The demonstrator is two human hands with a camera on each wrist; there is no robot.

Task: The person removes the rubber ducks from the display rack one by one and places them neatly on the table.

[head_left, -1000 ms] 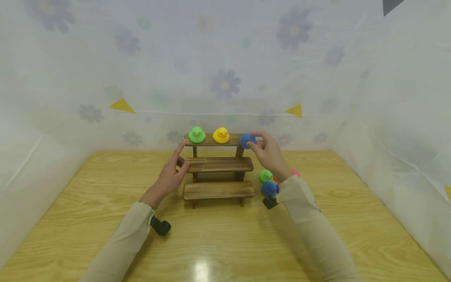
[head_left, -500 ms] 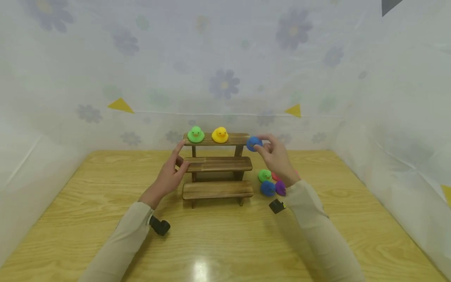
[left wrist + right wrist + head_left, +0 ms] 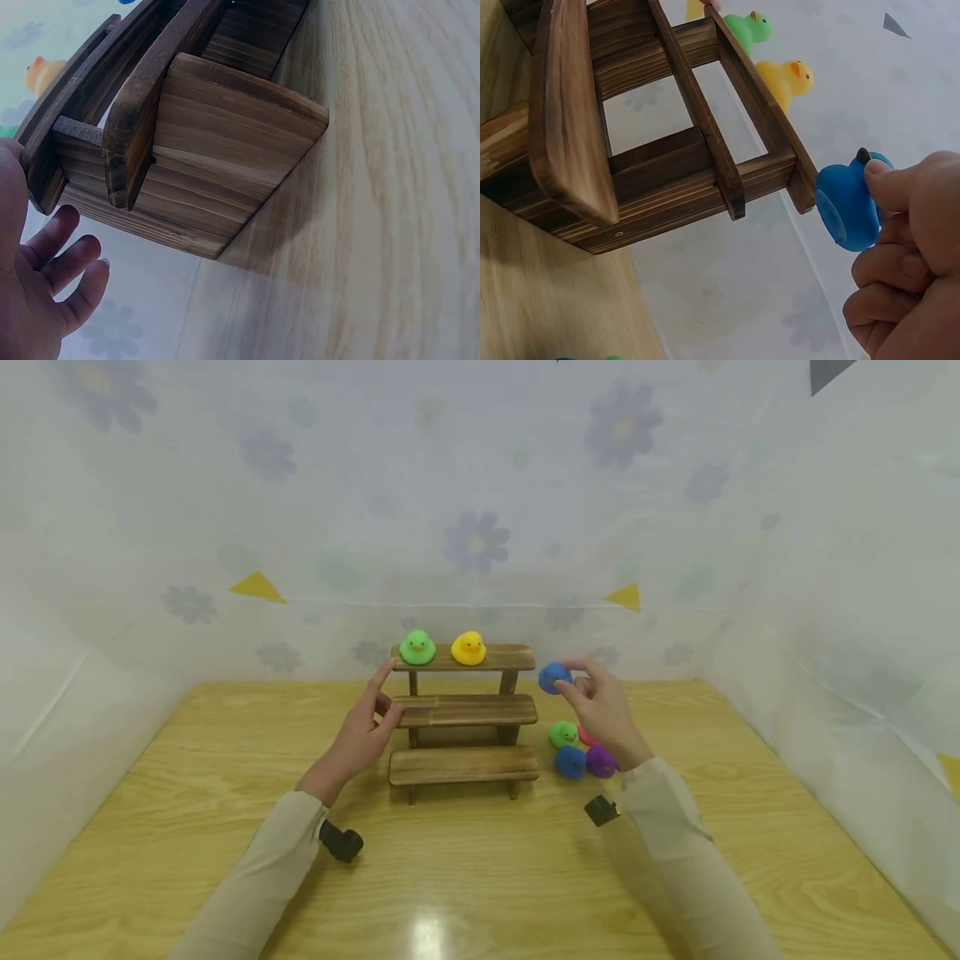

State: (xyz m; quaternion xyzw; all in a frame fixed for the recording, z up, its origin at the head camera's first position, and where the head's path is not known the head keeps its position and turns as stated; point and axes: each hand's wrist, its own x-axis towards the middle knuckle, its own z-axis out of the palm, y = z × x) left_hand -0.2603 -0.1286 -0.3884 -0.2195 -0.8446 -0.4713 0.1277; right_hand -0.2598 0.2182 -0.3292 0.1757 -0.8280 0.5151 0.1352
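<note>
Blue duck (image 3: 552, 677) just off right end of top shelf (image 3: 512, 657), pinched between thumb and finger of right hand (image 3: 604, 712). Probably light, squishy vinyl; grab body sides, easy squeeze. Left hand (image 3: 356, 740) loosely spread at stand (image 3: 472, 710), nothing gripped.

Site appears to be a small tabletop recording booth: wood-grain table (image 3: 450, 877), pale sheeting (image 3: 847, 593) at back and both sides, printed flowers (image 3: 477, 542), black cameras (image 3: 341, 842) at both wrists. Home or laboratory: undetermined.
</note>
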